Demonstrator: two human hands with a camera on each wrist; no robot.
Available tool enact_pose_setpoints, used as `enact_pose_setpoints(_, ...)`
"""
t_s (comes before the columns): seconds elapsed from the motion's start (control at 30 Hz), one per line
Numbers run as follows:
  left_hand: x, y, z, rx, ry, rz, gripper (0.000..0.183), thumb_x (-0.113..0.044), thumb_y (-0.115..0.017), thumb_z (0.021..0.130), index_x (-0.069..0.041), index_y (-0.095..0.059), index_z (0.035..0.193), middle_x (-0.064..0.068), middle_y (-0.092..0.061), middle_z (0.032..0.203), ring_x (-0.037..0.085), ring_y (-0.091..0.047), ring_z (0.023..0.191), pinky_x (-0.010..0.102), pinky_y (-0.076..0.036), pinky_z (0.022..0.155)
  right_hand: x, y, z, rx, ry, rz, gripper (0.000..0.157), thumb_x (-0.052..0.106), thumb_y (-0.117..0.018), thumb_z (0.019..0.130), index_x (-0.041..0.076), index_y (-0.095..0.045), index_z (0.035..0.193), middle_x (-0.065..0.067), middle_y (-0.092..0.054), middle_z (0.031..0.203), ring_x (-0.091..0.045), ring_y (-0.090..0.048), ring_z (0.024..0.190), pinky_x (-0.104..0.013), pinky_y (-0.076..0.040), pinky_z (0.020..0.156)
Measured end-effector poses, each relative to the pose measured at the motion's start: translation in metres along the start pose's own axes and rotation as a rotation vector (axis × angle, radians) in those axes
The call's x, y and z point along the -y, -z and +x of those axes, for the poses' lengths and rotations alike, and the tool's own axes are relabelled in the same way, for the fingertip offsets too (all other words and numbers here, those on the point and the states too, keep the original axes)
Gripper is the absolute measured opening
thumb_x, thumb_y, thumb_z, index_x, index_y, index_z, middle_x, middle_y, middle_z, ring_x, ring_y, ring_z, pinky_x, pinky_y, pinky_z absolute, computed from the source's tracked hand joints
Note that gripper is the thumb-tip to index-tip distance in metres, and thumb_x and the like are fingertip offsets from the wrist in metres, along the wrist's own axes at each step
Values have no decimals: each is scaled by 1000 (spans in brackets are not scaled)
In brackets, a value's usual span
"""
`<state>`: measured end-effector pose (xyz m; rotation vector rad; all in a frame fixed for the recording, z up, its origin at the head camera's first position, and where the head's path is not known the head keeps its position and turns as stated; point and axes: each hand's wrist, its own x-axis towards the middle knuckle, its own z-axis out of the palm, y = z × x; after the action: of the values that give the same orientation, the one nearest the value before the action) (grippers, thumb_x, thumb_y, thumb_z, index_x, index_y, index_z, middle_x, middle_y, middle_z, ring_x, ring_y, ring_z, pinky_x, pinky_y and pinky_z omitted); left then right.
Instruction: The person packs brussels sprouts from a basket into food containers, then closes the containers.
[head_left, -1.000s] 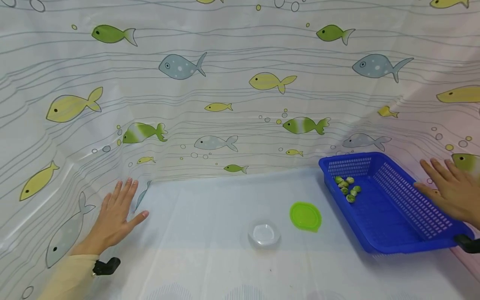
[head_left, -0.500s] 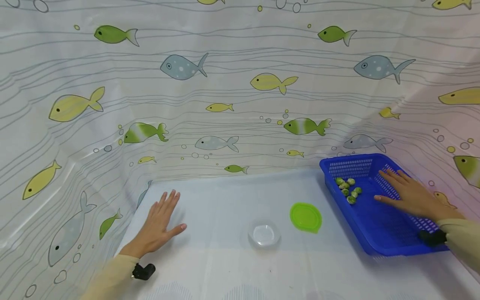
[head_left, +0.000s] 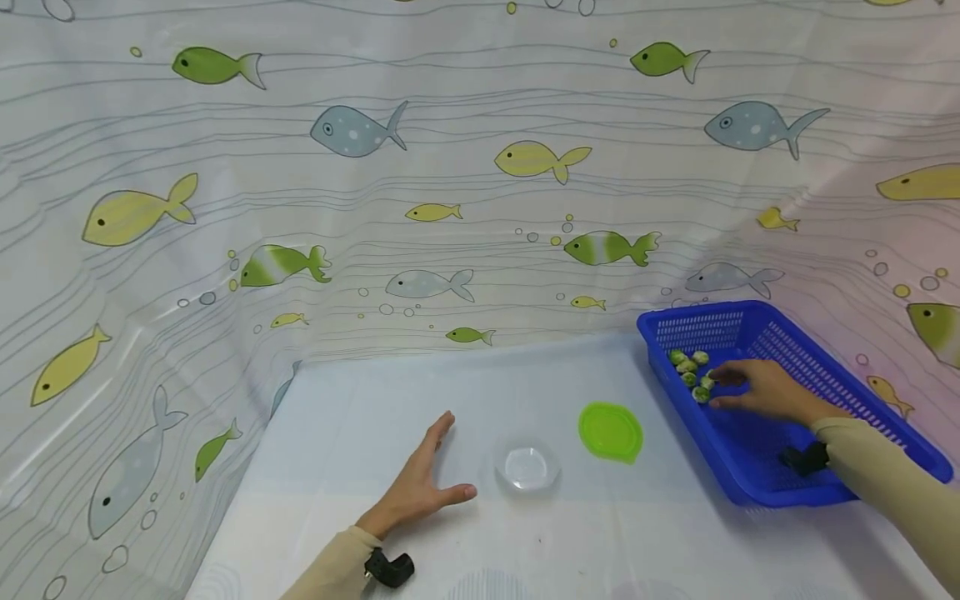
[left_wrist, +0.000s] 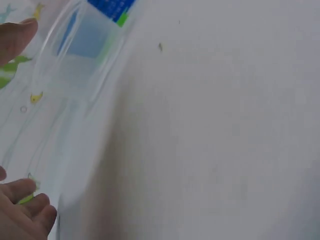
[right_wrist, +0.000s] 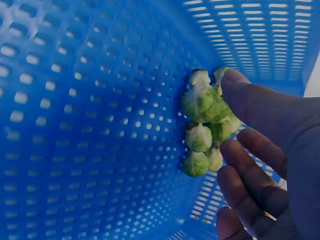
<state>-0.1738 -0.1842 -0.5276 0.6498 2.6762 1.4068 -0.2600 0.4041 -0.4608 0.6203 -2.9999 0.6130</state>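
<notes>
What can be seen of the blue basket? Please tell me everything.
The basket is blue, rectangular and looks like plastic, with a solid rim and rows of holes and slots. It stands upright and open-topped on the white table, set at a slant on the right of the head view. Several sprouts lie inside, by its left wall, towards the far end. The right hand is inside, beside them; whether it touches the basket is unclear.

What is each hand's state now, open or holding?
Left hand: open, empty, beside the clear container.
Right hand: open, at the sprouts; whether touching is unclear.
</notes>
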Motion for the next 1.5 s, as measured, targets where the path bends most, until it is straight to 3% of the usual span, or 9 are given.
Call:
enact_pose_setpoints(0.17,-5,-25,6,-1,-99,-105,118,-27,-94,80,0,-19,167,23,-37,169,37,-37,157,47,-40,124,-4,-5,7,39,-33,66,53,33,-90,85,-4,-74,119,-15,-80,110,-36,-75,101,-48,-63,84)
enact_pose_setpoints(0.3,-8,-37,7,-2,-133,-157,119,-28,-95,80,0,-19,167,24,-39,167,39,-41,155,45,-40,125,-7,-13,12,62,-59,92,50,33,-90,86,-3,-75,117,-12,-80,107,-32,-75,98,-45,-63,82)
enact_pose_setpoints(0.4,-11,-43,9,-10,-118,-179,120,-27,-96,79,0,-19,167,22,-40,167,38,-43,153,45,-38,126,-5,-16,15,56,-53,82,47,33,-90,86,-1,-76,115,-10,-80,105,-30,-76,96,-42,-63,81)
enact_pose_setpoints(0.6,-12,-51,10,-28,-80,-194,120,-28,-97,78,-2,-21,167,19,-42,167,34,-47,152,46,-34,129,1,-17,18,57,-34,73,44,30,-90,86,-3,-76,112,-15,-80,105,-35,-76,96,-50,-63,83)
enact_pose_setpoints(0.83,-13,-57,14,-63,-109,-195,114,-26,-96,79,-2,-27,165,22,-47,163,39,-53,146,44,-40,125,1,-19,24,57,-25,52,39,26,-91,85,-3,-77,108,-13,-79,101,-32,-74,92,-52,-63,82)
enact_pose_setpoints(0.97,-14,-60,17,-67,-105,-185,110,-27,-95,80,-4,-29,165,22,-49,161,38,-55,144,40,-44,122,1,-21,28,38,-38,28,35,27,-91,84,0,-79,103,-8,-79,96,-27,-72,88,-50,-63,79)
enact_pose_setpoints(1.2,-15,-61,18,-65,-64,-194,106,-28,-95,81,-4,-33,164,20,-51,160,36,-58,141,43,-47,120,0,-24,35,18,-49,-2,32,26,-91,82,1,-78,97,-7,-77,89,-23,-71,81,-48,-63,76)
enact_pose_setpoints(1.5,-18,-63,18,-35,-38,-210,106,-29,-94,82,-10,-32,166,13,-48,164,32,-55,145,41,-44,123,-3,-31,35,6,-49,-19,27,21,-90,81,3,-74,92,0,-72,82,-14,-64,74,-35,-56,67)
